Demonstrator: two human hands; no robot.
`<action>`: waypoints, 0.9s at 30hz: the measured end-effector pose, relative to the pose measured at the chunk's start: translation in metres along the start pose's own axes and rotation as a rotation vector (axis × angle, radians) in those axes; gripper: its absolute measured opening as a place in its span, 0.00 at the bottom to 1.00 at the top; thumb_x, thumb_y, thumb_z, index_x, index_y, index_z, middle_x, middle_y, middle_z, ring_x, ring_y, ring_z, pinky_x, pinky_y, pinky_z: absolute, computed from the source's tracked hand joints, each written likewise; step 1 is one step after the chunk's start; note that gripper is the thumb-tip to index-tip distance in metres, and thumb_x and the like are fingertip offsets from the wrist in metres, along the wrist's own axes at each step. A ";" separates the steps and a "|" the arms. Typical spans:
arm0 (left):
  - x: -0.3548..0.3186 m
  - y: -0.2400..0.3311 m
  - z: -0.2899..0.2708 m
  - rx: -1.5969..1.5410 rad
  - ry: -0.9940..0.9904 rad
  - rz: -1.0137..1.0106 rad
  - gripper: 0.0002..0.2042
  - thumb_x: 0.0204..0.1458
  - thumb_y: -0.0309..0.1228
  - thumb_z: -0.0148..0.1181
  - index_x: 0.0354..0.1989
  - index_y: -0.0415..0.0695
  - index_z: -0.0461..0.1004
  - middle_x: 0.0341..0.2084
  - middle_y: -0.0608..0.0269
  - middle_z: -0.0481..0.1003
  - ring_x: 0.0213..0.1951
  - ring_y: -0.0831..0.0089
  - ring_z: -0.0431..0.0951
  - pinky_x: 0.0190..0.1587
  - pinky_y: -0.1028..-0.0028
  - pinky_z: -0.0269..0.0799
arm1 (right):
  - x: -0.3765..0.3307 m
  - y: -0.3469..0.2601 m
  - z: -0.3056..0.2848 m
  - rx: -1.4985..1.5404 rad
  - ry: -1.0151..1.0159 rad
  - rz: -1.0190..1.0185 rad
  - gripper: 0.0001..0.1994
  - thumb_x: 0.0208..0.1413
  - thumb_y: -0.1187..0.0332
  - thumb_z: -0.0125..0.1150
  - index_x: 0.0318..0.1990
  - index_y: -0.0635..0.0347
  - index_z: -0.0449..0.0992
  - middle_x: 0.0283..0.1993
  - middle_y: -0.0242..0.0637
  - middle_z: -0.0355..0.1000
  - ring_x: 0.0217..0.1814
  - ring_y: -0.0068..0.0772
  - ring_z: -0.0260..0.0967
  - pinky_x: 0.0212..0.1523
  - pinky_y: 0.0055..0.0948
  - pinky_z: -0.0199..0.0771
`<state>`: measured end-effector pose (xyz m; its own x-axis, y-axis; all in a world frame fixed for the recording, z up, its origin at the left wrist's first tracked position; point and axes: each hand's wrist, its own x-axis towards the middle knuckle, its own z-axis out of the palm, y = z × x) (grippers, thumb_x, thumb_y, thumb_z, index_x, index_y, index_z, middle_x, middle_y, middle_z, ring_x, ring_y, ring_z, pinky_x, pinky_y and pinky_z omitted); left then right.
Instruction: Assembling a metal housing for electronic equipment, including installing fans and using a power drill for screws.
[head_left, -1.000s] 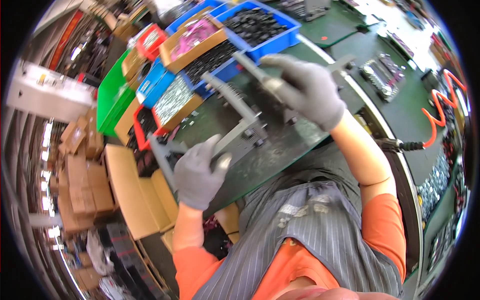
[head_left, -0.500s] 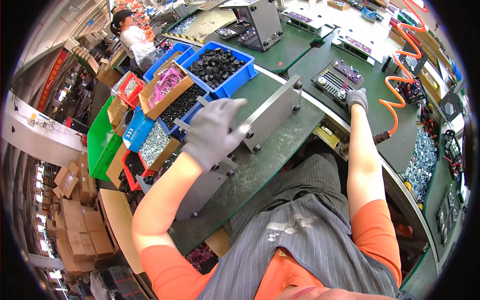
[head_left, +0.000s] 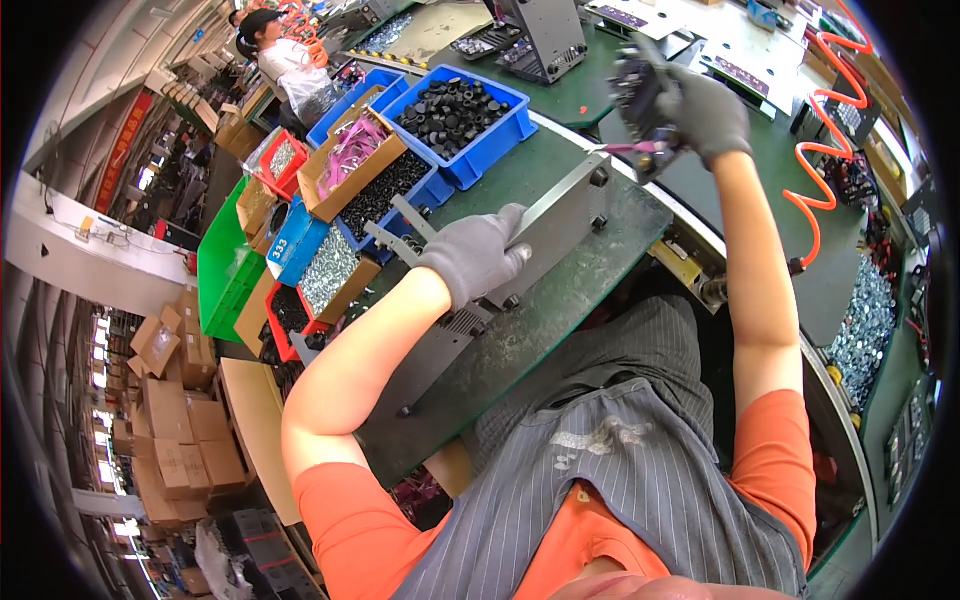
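At the far left, stacked brown cardboard cartons (head_left: 165, 400) are seen on the floor below a bright green plastic bin (head_left: 222, 270). Just right of it, a red tray of dark parts (head_left: 285, 320) and a blue box of small silver screws (head_left: 325, 268) are set against the green workbench mat (head_left: 560, 300). Behind them, a blue plastic bin of black round knobs (head_left: 462, 112) is placed near the bench's far edge.

In the middle, a long grey sheet-metal chassis (head_left: 500, 290) is laid diagonally on the mat. The left hand (head_left: 472, 255), in a grey knit glove, is pressed flat on the chassis top, its fingers (head_left: 508, 222) curled over the upper edge, so the chassis is gripped and held down.

Further right, the right hand (head_left: 705, 112), also gloved in grey, is raised above the bench and clenched around a dark electrical part with pink wires (head_left: 640, 100). At the far right, an orange coiled air hose (head_left: 815, 185) is hung over the bench.
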<state>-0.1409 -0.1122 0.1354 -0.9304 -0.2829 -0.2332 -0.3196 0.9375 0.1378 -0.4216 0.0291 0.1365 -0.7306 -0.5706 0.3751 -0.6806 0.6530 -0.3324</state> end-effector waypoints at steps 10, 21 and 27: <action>0.001 0.000 0.011 0.006 0.016 -0.070 0.20 0.56 0.48 0.48 0.44 0.42 0.62 0.31 0.45 0.74 0.38 0.48 0.75 0.40 0.54 0.68 | 0.004 -0.045 0.084 0.642 -0.638 -0.057 0.38 0.41 0.47 0.64 0.59 0.54 0.60 0.37 0.37 0.73 0.31 0.32 0.73 0.35 0.32 0.73; 0.008 -0.002 0.015 -0.050 0.104 -0.012 0.15 0.56 0.42 0.48 0.37 0.41 0.62 0.30 0.45 0.74 0.37 0.48 0.74 0.39 0.54 0.69 | 0.010 -0.005 0.105 1.251 -0.745 0.145 0.35 0.42 0.58 0.66 0.55 0.70 0.62 0.38 0.38 0.70 0.35 0.25 0.71 0.33 0.24 0.73; 0.006 -0.011 0.018 -0.088 0.185 0.060 0.15 0.54 0.42 0.50 0.36 0.41 0.63 0.30 0.46 0.74 0.35 0.47 0.75 0.37 0.53 0.69 | -0.003 -0.045 0.105 1.272 -0.748 0.151 0.24 0.41 0.63 0.63 0.47 0.67 0.71 0.33 0.31 0.70 0.30 0.21 0.65 0.32 0.23 0.66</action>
<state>-0.1400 -0.1207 0.1151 -0.9629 -0.2666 -0.0425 -0.2690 0.9350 0.2312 -0.3945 -0.0511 0.0592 -0.3870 -0.9141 -0.1214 0.0998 0.0894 -0.9910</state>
